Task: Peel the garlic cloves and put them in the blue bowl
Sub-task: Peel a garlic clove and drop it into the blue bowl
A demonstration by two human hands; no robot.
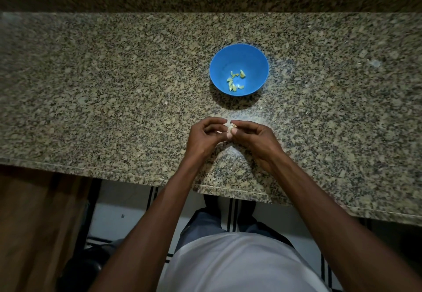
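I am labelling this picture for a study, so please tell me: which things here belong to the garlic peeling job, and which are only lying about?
Belong to the job:
- pale garlic clove, pinched between left hand and right hand
- round blue plastic bowl
- peeled yellowish cloves inside it

Only there:
- speckled granite counter
- small pale scraps on the counter, far right

Speckled granite countertop (pixel 114 86), polished, catching a soft sheen just beside the hands, with a raised back ledge of the same flecked stone (pixel 205 0). The blue bowl (pixel 255 63) looks like smooth plastic, its inner wall faintly glossy. Inside it, peeled garlic cloves (pixel 235 81) show a pale, slick, yellowish surface. Between the fingertips sits a clove (pixel 230 128) with dry, papery whitish skin. Warm brown wood (pixel 34 223) at lower left, grain visible, matt. Below, a white cloth shirt (pixel 239 264), soft and matt.
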